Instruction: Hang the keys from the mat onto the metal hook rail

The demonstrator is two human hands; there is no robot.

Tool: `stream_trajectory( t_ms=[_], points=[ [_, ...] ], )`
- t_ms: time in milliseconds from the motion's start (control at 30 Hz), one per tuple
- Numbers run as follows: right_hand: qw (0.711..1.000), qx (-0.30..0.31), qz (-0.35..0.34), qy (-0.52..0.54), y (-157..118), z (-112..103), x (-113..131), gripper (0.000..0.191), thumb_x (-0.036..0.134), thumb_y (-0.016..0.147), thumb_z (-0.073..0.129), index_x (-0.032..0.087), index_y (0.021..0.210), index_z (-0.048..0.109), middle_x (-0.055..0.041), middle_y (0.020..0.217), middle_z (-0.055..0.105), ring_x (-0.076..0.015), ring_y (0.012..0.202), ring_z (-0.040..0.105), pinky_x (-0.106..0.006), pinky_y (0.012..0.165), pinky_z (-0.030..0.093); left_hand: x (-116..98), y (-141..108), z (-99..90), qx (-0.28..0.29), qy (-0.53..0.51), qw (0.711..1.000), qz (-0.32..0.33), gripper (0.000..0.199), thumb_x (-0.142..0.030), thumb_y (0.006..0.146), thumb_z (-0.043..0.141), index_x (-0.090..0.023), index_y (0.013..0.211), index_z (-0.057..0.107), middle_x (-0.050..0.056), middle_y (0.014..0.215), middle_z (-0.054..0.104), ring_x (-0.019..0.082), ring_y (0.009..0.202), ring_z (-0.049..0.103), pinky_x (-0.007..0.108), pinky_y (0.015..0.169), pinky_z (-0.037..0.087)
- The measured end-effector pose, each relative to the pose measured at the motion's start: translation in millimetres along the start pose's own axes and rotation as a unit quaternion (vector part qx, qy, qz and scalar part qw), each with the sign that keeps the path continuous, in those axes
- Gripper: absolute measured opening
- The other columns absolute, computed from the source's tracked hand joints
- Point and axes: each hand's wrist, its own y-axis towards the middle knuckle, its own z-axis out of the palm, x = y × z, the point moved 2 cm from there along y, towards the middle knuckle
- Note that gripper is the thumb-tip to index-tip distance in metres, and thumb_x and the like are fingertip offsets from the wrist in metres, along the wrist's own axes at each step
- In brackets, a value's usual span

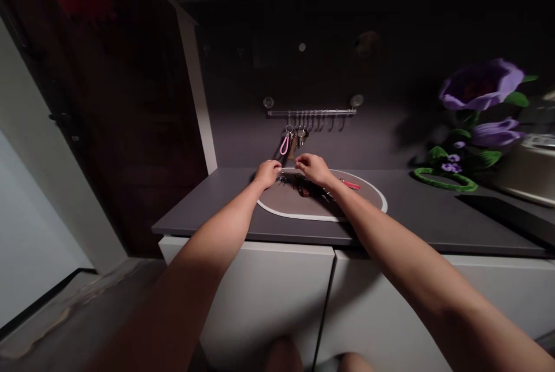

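Observation:
My left hand [267,174] is over the left edge of an oval brown mat [295,208] with a white rim, its fingers curled together. Whatever they may hold is hidden or too small to make out. Close by, my right hand [314,168] is above the mat with thumb and fingers pinched; I cannot tell what is in them. Just behind its fingertips hangs a brown strap [293,147], beside a pink loop keychain [284,144] and several keys [301,136]. Small dark items [305,189], too dim to name, and a red-handled item [351,185] lie on the mat, partly hidden by my right hand and forearm.
A clear rail [312,112] with several hooks is fixed to the dark wall. Purple artificial flowers [481,89] with a green ring base [446,180] stand on the grey counter [411,216], near a pale rounded appliance [531,167]. White cabinet doors [277,285] are below.

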Motion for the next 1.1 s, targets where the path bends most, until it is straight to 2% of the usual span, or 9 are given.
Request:
stream_trajectory(
  t_ms=[167,367,633,933,1100],
  points=[
    [0.994,0.054,-0.035,-0.085,-2,3,-2,0.019,0.022,0.079,0.052,0.016,0.089,0.067,-0.0066,0.09,0.068,-0.0145,0.083,0.06,-0.021,0.073,0.041,5,1,5.7,0.03,0.024,0.999,-0.009,0.022,-0.024,0.078,0.052,-0.017,0.091,0.068,0.01,0.097,0.065,0.02,0.091,0.056,0.029,0.084,0.04],
    [0.993,0.082,-0.008,-0.086,-2,9,-3,0.02,0.025,0.08,0.051,0.016,0.089,0.067,-0.0064,0.09,0.068,-0.0146,0.081,0.06,-0.021,0.073,0.041,8,1,9.6,0.067,0.028,0.997,-0.006,0.022,-0.025,0.078,0.052,-0.017,0.089,0.069,0.008,0.088,0.067,0.017,0.081,0.058,0.027,0.078,0.042],
    [0.992,0.094,-0.021,-0.087,1,11,-4,0.02,0.025,0.079,0.051,0.017,0.086,0.068,-0.0053,0.087,0.068,-0.0138,0.08,0.06,-0.021,0.072,0.04,6,-1,6.9,0.059,0.01,0.998,-0.035,0.017,-0.022,0.075,0.056,-0.014,0.083,0.069,0.006,0.083,0.067,0.015,0.075,0.057,0.026,0.074,0.042],
    [0.993,0.083,-0.041,-0.078,5,13,-8,0.016,0.025,0.077,0.054,0.017,0.081,0.068,-0.0056,0.079,0.068,-0.0147,0.072,0.058,-0.022,0.067,0.039,-1,-1,0.5,0.016,-0.094,0.994,-0.047,0.013,-0.016,0.074,0.054,-0.012,0.072,0.066,0.004,0.071,0.065,0.013,0.066,0.054,0.025,0.069,0.042],
    [0.992,0.087,-0.047,-0.08,4,12,-7,0.017,0.024,0.077,0.054,0.017,0.081,0.068,-0.006,0.08,0.068,-0.0143,0.072,0.058,-0.022,0.066,0.038,-6,-2,-0.2,0.005,-0.24,0.966,-0.094,0.013,-0.012,0.076,0.05,-0.011,0.068,0.061,0.002,0.059,0.059,0.009,0.053,0.049,0.024,0.062,0.043]
  ],
)
